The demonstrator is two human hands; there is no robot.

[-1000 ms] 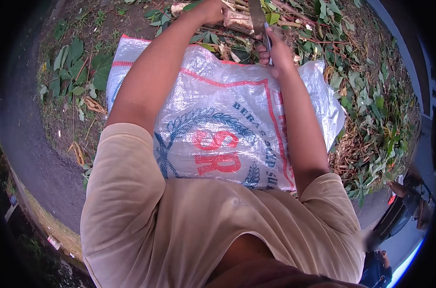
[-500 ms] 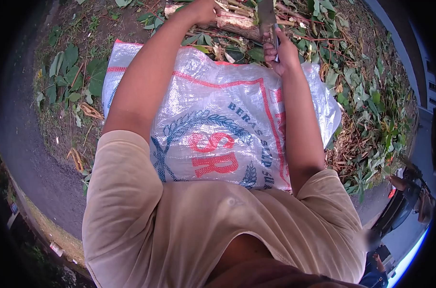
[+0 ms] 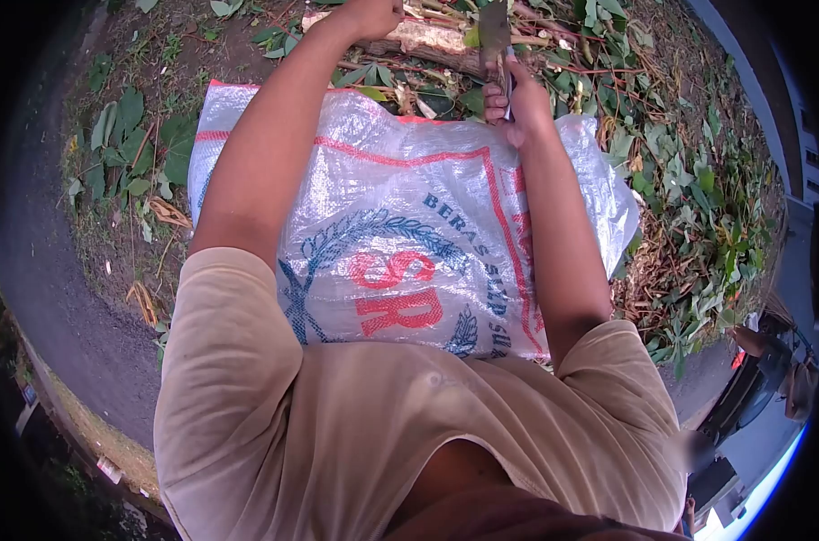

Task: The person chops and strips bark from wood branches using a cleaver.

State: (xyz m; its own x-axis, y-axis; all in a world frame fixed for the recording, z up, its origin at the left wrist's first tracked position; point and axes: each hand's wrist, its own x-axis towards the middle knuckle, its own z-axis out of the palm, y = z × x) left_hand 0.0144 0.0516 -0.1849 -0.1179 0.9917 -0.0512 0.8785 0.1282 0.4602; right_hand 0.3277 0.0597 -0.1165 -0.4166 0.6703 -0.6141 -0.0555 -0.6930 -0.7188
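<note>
At the top edge my left hand (image 3: 375, 16) is closed, its fingertips pressed together beside a pale, partly peeled log (image 3: 438, 38); what they hold is too small to tell. My right hand (image 3: 523, 101) is wrapped round the handle of a broad-bladed knife (image 3: 495, 29), just right of my left hand. The blade points up and away from me, over the log and thin stems. A white woven sack (image 3: 373, 194) with red and blue print lies under my forearms, against my front.
Cut stems and green leaves (image 3: 689, 207) cover the ground on the right, with wood chips (image 3: 648, 284) near the sack. More leaves (image 3: 179, 144) lie at the left, beside a dark paved strip (image 3: 44, 298). Part of a person shows at the lower right edge.
My left hand has moved slightly up and left. My right hand has shifted a little left with the knife. The sack has slid slightly left in view.
</note>
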